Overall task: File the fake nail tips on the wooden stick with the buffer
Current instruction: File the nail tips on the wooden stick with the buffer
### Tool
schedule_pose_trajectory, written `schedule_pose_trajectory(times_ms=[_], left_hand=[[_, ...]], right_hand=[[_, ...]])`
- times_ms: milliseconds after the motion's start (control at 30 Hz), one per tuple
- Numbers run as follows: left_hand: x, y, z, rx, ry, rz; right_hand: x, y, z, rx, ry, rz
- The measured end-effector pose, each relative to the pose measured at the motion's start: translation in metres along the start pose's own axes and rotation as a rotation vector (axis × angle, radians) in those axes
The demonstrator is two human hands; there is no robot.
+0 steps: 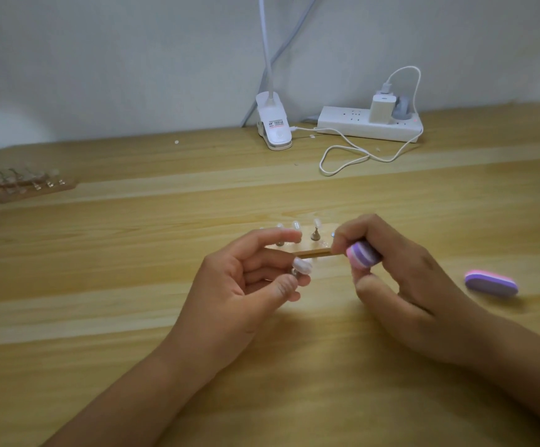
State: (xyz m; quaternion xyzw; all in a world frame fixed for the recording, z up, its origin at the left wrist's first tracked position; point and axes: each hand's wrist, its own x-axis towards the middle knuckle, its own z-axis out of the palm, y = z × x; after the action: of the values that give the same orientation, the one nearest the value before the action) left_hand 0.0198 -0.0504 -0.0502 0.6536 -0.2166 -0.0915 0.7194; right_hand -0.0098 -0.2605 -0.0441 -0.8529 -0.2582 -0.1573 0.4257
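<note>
While left fingers point(281, 285) pinch a nail tip point(302, 265), right fingers point(358, 228) grip the buffer point(363, 254)

A home desk: wooden tabletop point(133, 253), clip lamp point(273, 127), power strip point(368, 127) by wall.

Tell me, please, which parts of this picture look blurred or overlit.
Head view: the nail tip in the left hand and the buffer in the right hand look soft; the far-left rack is smeared; the table glares below the hands.

Clip lamp point(274, 124) label blurred; nothing legible
</note>
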Motion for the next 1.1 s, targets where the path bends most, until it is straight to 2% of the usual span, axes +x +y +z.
schedule_pose_trajectory(times_ms=[167,433,633,733,833,967,1100], left_hand=[[-0.001,0.001,0.002,0.05,-0.052,0.001],[-0.003,0.002,0.005,0.116,-0.119,-0.008],[-0.002,0.0,0.004,0.11,-0.124,0.002],[-0.001,-0.001,0.004,0.146,-0.063,-0.006],[0.0,-0.001,0.001,0.329,0.091,0.079],[0.005,0.0,-0.012,0.704,0.267,0.177],[0.011,-0.001,-0.025,0.882,0.291,0.076]], right_hand=[[0.001,0.001,0.001,-0.079,-0.064,-0.081],[0.003,0.006,0.001,-0.049,-0.098,-0.112],[0.004,0.007,0.002,-0.063,-0.042,-0.125],[0.007,0.009,-0.002,-0.067,-0.003,-0.135],[0.014,0.018,-0.012,-0.075,0.09,-0.059],[0.023,0.04,-0.018,-0.044,0.177,0.136],[0.026,0.054,-0.011,-0.16,0.15,0.164]])
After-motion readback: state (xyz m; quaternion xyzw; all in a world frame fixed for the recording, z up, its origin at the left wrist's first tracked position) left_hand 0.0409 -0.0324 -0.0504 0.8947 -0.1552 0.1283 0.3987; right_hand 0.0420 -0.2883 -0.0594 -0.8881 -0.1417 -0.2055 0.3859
